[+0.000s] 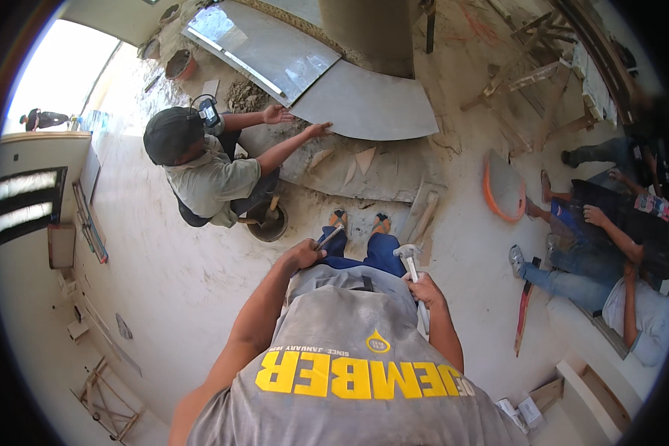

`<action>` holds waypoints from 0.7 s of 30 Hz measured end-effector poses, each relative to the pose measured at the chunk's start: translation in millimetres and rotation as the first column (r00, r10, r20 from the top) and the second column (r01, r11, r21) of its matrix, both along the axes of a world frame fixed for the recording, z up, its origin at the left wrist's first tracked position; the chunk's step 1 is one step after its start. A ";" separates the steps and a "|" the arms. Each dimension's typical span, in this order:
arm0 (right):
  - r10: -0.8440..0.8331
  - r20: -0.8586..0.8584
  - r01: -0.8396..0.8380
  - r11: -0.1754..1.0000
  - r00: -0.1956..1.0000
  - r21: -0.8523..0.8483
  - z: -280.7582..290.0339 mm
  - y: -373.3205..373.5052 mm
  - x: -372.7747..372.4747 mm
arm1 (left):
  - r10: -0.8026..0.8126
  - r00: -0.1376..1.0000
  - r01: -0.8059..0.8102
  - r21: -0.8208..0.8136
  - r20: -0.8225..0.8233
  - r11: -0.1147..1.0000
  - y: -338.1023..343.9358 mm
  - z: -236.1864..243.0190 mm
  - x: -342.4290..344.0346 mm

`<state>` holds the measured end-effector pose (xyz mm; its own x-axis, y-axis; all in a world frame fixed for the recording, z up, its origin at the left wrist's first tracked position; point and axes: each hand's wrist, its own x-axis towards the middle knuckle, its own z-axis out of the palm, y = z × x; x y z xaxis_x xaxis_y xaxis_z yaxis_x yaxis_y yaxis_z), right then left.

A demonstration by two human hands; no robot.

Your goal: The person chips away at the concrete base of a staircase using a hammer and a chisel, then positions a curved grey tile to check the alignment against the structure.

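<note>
My left hand (302, 255) is closed around a thin rod (330, 237), held at waist height and pointing away from me; I cannot tell if it is a chisel. On the other side, my right hand (424, 288) grips a hammer (407, 255) by its pale handle, head up. Ahead of my feet, a crouching co-worker (208, 167) in a cap reaches both hands to the edge of a curved grey slab (383, 100). A rectangular grey slab (271, 44) lies beside that curved one. Below them spreads a rough mortar-covered step (364, 175).
A bucket (269, 224) with a handled tool stands by the co-worker. Wooden boards (421, 215) lie right of my feet. An orange-rimmed tub (503, 187) stands farther right. Several people sit along the right side, one in jeans (572, 286). Wooden trestles (528, 82) stand at the far right.
</note>
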<state>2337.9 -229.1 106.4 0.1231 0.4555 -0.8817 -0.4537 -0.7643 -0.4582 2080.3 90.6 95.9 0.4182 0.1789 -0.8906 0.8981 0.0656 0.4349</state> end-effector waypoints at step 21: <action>0.314 -0.097 -0.316 0.949 0.944 0.001 -33.8 112.6 90.5 | 0.324 0.946 -0.322 0.085 -0.007 0.943 -25.2 -11.1 -27.1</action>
